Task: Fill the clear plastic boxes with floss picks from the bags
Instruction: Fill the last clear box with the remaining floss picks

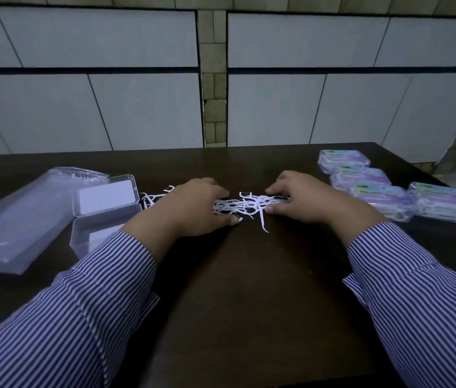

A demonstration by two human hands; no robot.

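Observation:
A loose heap of white floss picks (245,207) lies on the dark table (249,289) between my hands. My left hand (190,208) cups the heap's left end, fingers curled on the picks. My right hand (308,198) presses the heap's right end with fingers and thumb closed around it. A few stray picks (154,196) lie behind my left hand. An open clear plastic box (103,217) stands to the left, its lid raised and a white card inside. A clear plastic bag (22,217) lies flat at the far left.
Several closed clear boxes filled with picks, with pastel labels (394,186), are lined up at the right side of the table. A tiled wall rises right behind the table's far edge. My striped sleeves cover the near table.

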